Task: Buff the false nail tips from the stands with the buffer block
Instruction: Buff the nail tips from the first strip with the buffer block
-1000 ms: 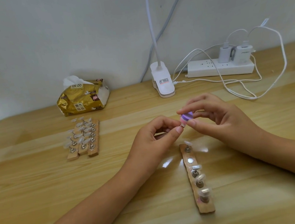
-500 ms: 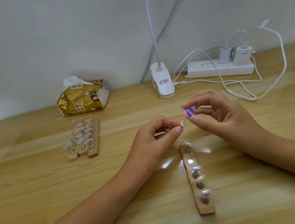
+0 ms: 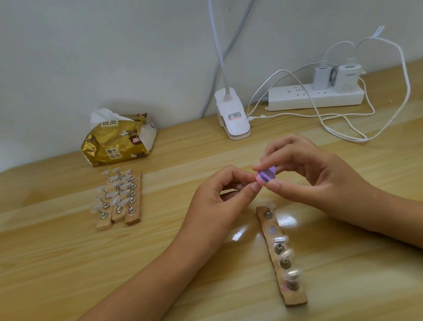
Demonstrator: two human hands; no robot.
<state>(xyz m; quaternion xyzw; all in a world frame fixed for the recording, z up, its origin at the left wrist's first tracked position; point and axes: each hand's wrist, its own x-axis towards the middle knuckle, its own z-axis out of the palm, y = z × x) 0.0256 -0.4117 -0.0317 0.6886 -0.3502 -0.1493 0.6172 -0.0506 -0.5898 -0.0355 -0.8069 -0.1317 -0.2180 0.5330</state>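
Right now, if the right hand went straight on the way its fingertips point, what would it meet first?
Most likely the left hand, whose fingertips sit right before the buffer block pinched by the right hand.

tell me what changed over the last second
The right hand swung the small purple buffer block up and away from the clear false nail tip pinched in the left hand, then brought it back against it; the tip is now hidden behind the block. Both hands kept their grips; the wooden stand strips stayed put.
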